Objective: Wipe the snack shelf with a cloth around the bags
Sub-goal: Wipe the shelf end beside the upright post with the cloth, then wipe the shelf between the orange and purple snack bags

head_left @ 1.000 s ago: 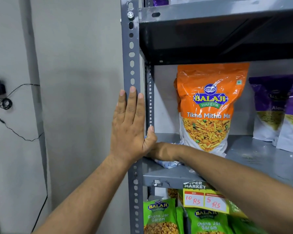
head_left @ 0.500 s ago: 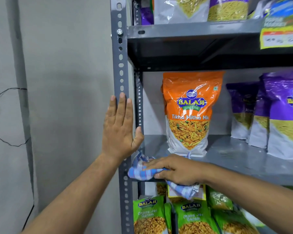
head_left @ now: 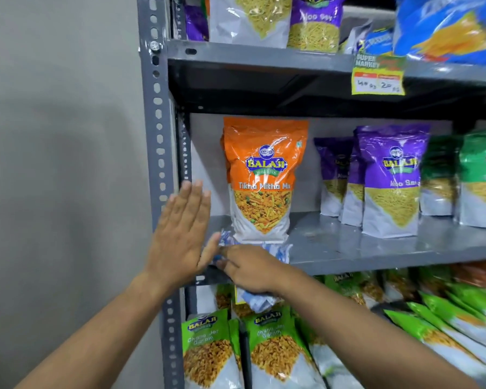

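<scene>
The shelf (head_left: 376, 248) is a flat sheet of grey metal with a dull shine and a folded front lip, bolted to a grey upright post (head_left: 157, 136) punched with a column of oval holes. In the head view, one cloth (head_left: 281, 249), soft and crumpled with blue and white checks, lies bunched on the front edge of the shelf under the right hand (head_left: 250, 269); part of it hangs down below the lip. The right hand is closed over the cloth, palm down, fingers curled into the fabric. The left hand (head_left: 180, 234) is flat and released, fingers straight and together, held up at the post just left of the right hand; whether it touches the metal cannot be told. Directly behind the right hand stands one orange bag (head_left: 264, 178), a glossy, crinkled upright pouch with a clear window showing a yellow mix. Further right of the hands stand three purple bags (head_left: 390, 181) and two green bags (head_left: 480, 178), all shiny pouches with white bases. Below the hands, two lime-green bags (head_left: 208, 346) face forward, with more sloping away to the right. One yellow price tag (head_left: 378, 80) hangs from the shelf above.
</scene>
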Demonstrator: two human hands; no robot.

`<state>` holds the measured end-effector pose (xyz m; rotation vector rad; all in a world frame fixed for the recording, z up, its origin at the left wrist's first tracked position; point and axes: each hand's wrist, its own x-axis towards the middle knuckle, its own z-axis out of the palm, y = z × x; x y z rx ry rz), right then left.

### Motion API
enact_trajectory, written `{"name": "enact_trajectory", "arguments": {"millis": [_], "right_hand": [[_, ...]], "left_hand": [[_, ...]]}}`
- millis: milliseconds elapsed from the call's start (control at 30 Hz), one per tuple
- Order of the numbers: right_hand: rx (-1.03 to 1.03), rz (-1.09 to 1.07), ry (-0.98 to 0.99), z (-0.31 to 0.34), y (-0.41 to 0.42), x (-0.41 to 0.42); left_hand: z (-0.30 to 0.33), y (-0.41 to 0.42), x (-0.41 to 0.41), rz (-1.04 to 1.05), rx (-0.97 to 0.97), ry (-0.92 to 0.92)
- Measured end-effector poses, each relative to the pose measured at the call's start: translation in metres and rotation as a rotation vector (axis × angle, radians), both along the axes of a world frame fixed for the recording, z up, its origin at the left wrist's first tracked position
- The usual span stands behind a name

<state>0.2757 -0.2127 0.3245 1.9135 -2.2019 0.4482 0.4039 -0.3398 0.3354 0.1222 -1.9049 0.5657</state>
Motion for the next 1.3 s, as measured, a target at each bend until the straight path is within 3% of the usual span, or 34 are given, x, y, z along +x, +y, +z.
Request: {"name": "enact_trajectory", "arguments": {"millis": [100, 267, 367, 533, 600, 700, 867, 1000, 1167, 1300], "right_hand": [[-0.033, -0.091, 0.004, -0.002, 0.024, -0.010], [-0.041, -0.265, 0.050, -0.006, 0.059, -0.030], [-0.069, -0.359, 0.014, -0.006, 0.072, -0.043], [-0.217, -0.313, -0.143, 0.001, 0.070, -0.032], [-0.150, -0.234, -0.157, 0.002, 0.056, -0.019], [-0.014, -0.229, -0.125, -0.001, 0.046, -0.024], [-0.062, -0.223, -0.102, -0.011, 0.084, -0.074], [-0.208, -0.150, -0.134, -0.012, 0.111, -0.112], [-0.559, -0.164, -0.406, 0.023, 0.141, -0.171], [-0.629, -0.299, -0.186, 0.062, 0.139, -0.226]], "left_hand": [[-0.023, 0.009, -0.006, -0.036, 0.068, -0.135], [-0.037, 0.018, -0.013, 0.170, 0.208, -0.478], [-0.035, 0.026, -0.016, 0.246, 0.404, -0.655], [-0.032, 0.032, -0.020, 0.222, 0.615, -0.669], [-0.029, 0.029, -0.025, 0.204, 0.671, -0.699], [-0.025, 0.029, -0.034, 0.245, 0.623, -0.758], [-0.025, 0.041, -0.055, 0.321, 0.617, -0.709], [-0.023, 0.071, -0.085, 0.414, 0.710, -0.693], [-0.024, 0.089, -0.107, 0.504, 0.751, -0.623], [-0.024, 0.090, -0.109, 0.537, 0.729, -0.612]]}}
